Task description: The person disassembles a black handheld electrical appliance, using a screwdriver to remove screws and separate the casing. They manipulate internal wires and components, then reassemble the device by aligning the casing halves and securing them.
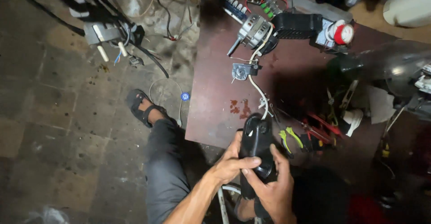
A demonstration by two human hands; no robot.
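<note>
One black plastic housing (256, 145) clasped upright between two hands above the near edge of one dark red board (215, 93), left hand (231, 163) wrapped round its side, right hand (274, 192) cupped beneath, thumb up; beyond, one white cable (259, 91), one small motor (253, 31), one sandalled foot (143, 107).

Maroon board (215, 93) with motor (253, 31), pliers (292, 138)
</note>
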